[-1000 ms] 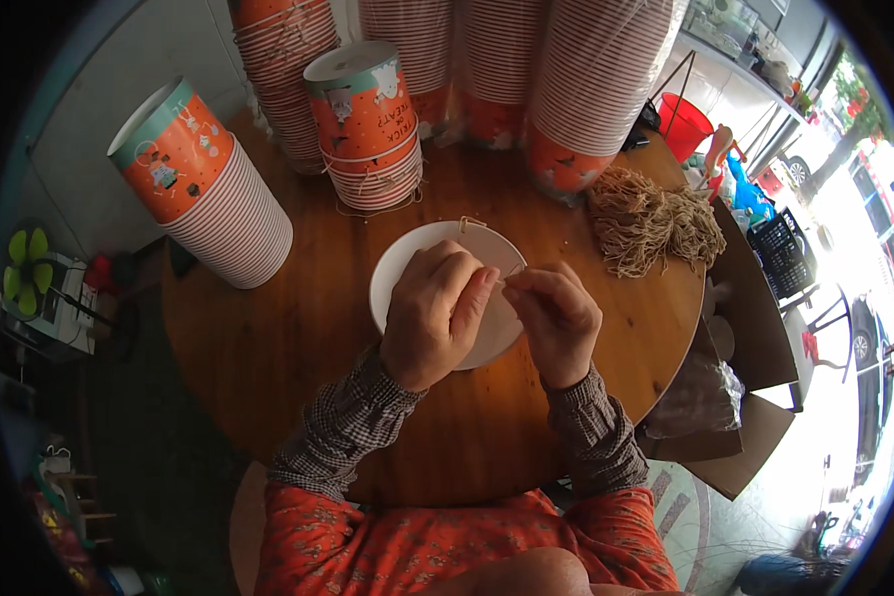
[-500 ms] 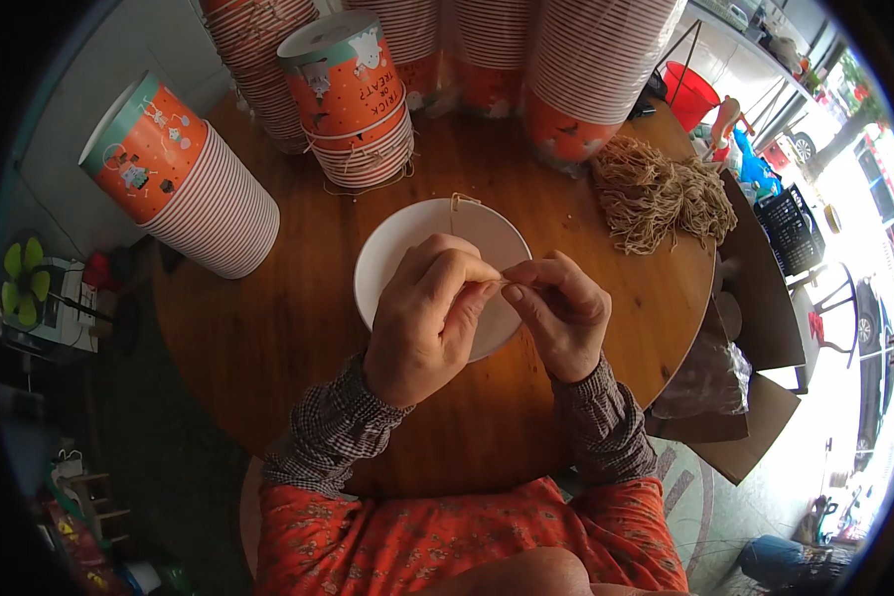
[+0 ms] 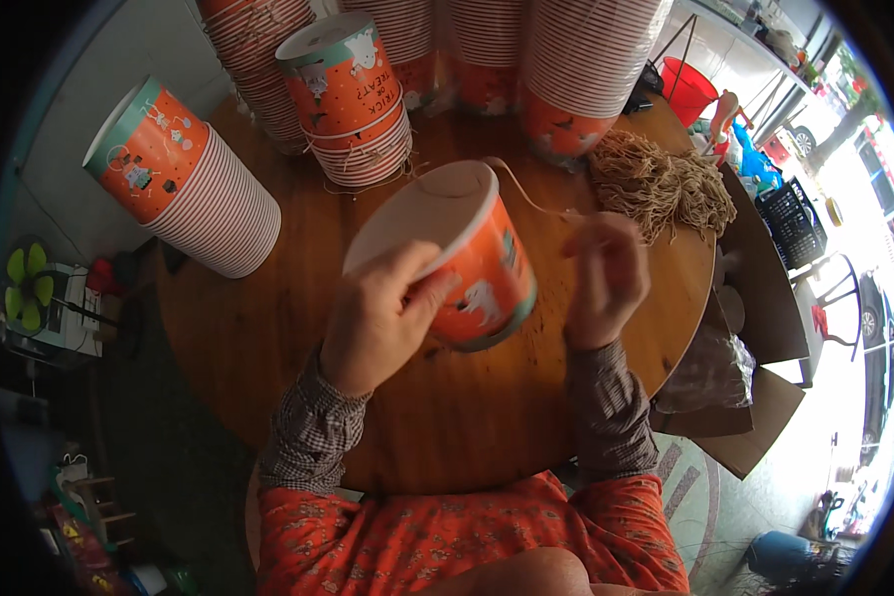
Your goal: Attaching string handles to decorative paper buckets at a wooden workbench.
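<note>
My left hand (image 3: 377, 313) grips the near left rim of an orange paper bucket (image 3: 492, 263) with a green band and white ghost pictures. The bucket is tilted above the table, its white inside facing up and left. From its far rim a thin beige cord (image 3: 528, 194) runs out to the right, and part of it lies across the mouth. My right hand (image 3: 606, 278) is raised to the right of the bucket, beside the cord's outer end. Motion blurs its fingers, so whether they pinch the cord is unclear.
Beige cords lie in a bundle (image 3: 661, 184) at the table's right. A leaning bucket stack (image 3: 214, 204) stands left, a shorter stack (image 3: 353, 109) with cords behind the bucket, and tall stacks (image 3: 576, 84) along the back. An open cardboard box (image 3: 765, 298) sits beside the table (image 3: 298, 348).
The bucket has turned from mouth-up to tilted, showing its orange side. My hands, together at the near rim before, are apart: the left still at the rim, the right moved away rightward.
</note>
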Demonstrator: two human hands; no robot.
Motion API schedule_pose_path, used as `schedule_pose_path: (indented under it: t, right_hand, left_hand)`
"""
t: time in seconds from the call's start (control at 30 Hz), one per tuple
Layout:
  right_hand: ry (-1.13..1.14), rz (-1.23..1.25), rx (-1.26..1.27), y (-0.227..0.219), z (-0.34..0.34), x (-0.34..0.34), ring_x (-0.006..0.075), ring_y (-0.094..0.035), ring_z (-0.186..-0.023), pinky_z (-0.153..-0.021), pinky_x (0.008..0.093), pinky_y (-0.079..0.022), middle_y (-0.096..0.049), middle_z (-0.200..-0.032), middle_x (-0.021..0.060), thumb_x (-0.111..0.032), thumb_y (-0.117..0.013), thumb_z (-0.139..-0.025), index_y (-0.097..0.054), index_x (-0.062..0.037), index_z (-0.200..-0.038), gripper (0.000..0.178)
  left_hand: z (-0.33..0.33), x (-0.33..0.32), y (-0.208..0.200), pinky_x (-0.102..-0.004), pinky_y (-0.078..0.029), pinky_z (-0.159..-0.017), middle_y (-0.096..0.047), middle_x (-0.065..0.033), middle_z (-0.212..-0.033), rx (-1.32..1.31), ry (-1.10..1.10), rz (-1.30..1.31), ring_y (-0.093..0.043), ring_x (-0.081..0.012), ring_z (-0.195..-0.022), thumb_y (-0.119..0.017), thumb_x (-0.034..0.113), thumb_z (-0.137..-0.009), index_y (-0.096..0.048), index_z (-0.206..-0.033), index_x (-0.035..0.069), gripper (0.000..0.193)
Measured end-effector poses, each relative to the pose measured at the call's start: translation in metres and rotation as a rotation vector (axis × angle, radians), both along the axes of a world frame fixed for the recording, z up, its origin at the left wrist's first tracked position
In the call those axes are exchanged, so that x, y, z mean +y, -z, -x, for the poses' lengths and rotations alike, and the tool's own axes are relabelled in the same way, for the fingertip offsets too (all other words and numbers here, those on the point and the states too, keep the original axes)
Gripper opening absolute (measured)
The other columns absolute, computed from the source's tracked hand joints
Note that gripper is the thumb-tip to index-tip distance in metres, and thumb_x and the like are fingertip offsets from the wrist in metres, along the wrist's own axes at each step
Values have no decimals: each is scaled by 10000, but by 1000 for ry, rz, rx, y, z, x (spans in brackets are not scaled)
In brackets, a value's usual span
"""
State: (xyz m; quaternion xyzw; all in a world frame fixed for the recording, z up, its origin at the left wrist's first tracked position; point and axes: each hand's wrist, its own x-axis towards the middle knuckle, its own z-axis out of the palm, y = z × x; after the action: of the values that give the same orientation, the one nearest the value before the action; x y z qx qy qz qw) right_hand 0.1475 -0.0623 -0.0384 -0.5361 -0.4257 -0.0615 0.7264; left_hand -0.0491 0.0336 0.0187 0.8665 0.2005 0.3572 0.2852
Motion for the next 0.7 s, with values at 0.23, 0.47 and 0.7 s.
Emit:
schedule_pose_path:
  t: [0.23,0.47,0.7]
  right_hand:
    - [-113,70,-166,-10,58,0,248,-586,-955,-810,331,-492,-568,-1102,165,29,-661,-769,-594,-2,-873,128]
    - [-238,131,21,-1,58,-2,232,-573,-986,-813,321,-489,-555,-1133,141,14,-669,-776,-585,-12,-871,130]
    - [-263,111,-22,3,55,-1,228,-574,-994,-833,327,-485,-568,-1123,141,7,-666,-783,-580,-14,-863,120]
  left_hand:
    - [-3,-1,1,-287,-495,-628,-637,-113,-798,-34,33,175,-621,-166,-703,-687,74,-847,-599,-960,-22,172]
    - [1,-2,-7,-261,-507,-672,-643,-116,-878,31,81,190,-630,-161,-735,-544,-58,-812,-600,-1035,-38,231]
    - [2,1,-5,-241,-478,-644,-639,-93,-874,-3,4,233,-610,-126,-722,-524,-38,-825,-606,-1027,-31,218]
